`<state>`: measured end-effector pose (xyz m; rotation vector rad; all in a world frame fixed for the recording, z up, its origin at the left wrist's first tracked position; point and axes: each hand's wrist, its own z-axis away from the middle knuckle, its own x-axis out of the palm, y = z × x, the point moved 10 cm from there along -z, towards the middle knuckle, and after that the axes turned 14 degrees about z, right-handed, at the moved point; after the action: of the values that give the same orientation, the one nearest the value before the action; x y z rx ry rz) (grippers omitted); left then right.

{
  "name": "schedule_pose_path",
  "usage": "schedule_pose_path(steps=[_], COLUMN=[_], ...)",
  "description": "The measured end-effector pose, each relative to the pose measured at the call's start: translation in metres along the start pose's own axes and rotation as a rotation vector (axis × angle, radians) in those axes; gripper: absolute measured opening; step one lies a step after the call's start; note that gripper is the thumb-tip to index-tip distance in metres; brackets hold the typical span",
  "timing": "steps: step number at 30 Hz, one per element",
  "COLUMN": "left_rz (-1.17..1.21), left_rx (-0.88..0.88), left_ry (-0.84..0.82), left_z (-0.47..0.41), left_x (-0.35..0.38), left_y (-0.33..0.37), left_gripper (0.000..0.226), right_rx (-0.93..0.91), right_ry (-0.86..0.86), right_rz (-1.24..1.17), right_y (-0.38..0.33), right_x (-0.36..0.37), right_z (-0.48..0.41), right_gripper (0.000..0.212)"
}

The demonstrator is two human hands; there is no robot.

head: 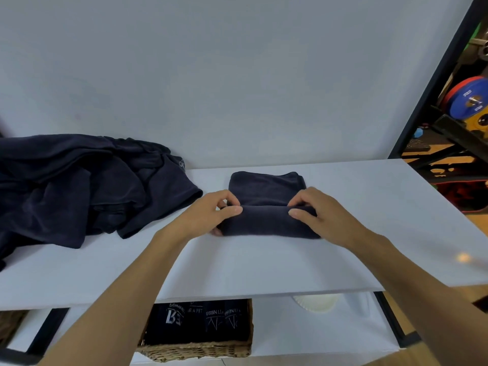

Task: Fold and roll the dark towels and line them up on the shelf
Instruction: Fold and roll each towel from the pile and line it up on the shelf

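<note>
Left hand (211,215) and right hand (319,212) pinching soft half-rolled dark towel (266,223), smooth white shelf (264,265), crumpled towel pile (79,186)

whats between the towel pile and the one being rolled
Only the left hand, gripping the end of the roll, and a narrow strip of bare shelf beside the pile. The head view shows it.

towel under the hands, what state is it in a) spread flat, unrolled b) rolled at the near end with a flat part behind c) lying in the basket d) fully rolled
b: the left hand and right hand grip a roll at the near end of the towel, and a flat folded part lies beyond it on the shelf.
</note>
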<state>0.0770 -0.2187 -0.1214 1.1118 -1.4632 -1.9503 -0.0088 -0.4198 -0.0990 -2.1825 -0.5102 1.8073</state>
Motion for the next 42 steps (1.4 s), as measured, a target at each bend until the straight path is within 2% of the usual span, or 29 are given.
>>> schedule_pose_path(steps=[2,4,5,7,9,10,12,14,18,21,23,25,26,29,31,32,34,35,37,40,42], left_rz=[-0.124,-0.344,-0.475,-0.665,-0.732,-0.782,-0.906,-0.830,-0.322,-0.262,-0.304,-0.336,-0.353,-0.447,-0.557,-0.611,-0.684,-0.700,-0.617,-0.527,-0.510], left_rx=[0.072,0.260,0.394,0.634,0.787,0.815,0.779,0.642,0.251,0.126,0.095,0.061,0.046,0.104,0.320,0.438,0.522,0.487,0.349,0.176,0.073], left_ry=[0.100,0.205,0.250,0.307,0.311,0.307,0.258,0.216,0.172,0.082,0.046,0.015,0.010,0.124,0.283,0.305,0.220,0.161,0.095,0.006,-0.091], left_z=[-0.002,0.005,0.011,0.027,0.041,0.043,0.039,0.028,-0.008,-0.035,-0.049,-0.060,-0.065,-0.070,-0.058,-0.049,-0.042,-0.047,-0.064,-0.099,-0.118], left_x=[-0.007,-0.008,-0.003,0.017,0.030,0.034,0.039,0.031,-0.001,-0.007,-0.006,-0.003,-0.003,-0.007,-0.009,-0.006,0.003,0.004,-0.003,-0.012,-0.015], left_y=[0.007,0.028,0.041,0.059,0.065,0.065,0.055,0.048,0.034,0.033,0.033,0.031,0.030,0.037,0.059,0.067,0.063,0.054,0.039,0.033,0.028], left_gripper=[0.007,0.007,0.007,0.016,0.012,0.020,0.045,0.053,0.036,0.011,0.005,0.007,0.008,0.011,0.015,0.019,0.038,0.047,0.052,0.041,0.040], right_rx=[-0.143,-0.273,-0.298,-0.293,-0.264,-0.242,-0.175,-0.053,0.071,0.140,0.079,-0.093,-0.175,-0.207,-0.147,-0.118,-0.034,0.021,0.114,0.195,0.192], right_ry=[0.171,0.253,0.241,0.148,0.071,0.061,0.032,-0.069,-0.207,-0.206,-0.059,0.159,0.211,0.122,0.068,0.047,-0.034,-0.086,-0.177,-0.256,-0.211], right_rz=[0.241,0.390,0.404,0.439,0.476,0.456,0.320,0.104,-0.123,-0.176,0.005,0.257,0.348,0.481,0.420,0.348,0.170,0.076,-0.036,-0.073,-0.005], right_y=[-0.015,-0.029,-0.031,-0.025,-0.017,-0.014,-0.007,0.008,0.020,0.024,0.021,0.004,-0.004,0.002,0.014,0.018,0.029,0.036,0.046,0.052,0.050], right_x=[-0.012,-0.014,-0.011,-0.001,0.006,0.005,0.004,0.005,0.004,0.002,-0.008,-0.021,-0.020,-0.002,-0.002,-0.003,-0.004,-0.002,0.002,0.004,0.001], right_z=[0.001,0.009,0.012,0.014,0.010,0.007,0.000,-0.009,-0.033,-0.048,-0.052,-0.047,-0.041,-0.039,-0.047,-0.052,-0.063,-0.070,-0.083,-0.104,-0.116], right_gripper=[0.012,0.013,0.016,0.034,0.045,0.045,0.038,0.028,0.014,0.006,0.005,0.001,0.006,0.037,0.039,0.037,0.027,0.021,0.013,0.013,0.011])
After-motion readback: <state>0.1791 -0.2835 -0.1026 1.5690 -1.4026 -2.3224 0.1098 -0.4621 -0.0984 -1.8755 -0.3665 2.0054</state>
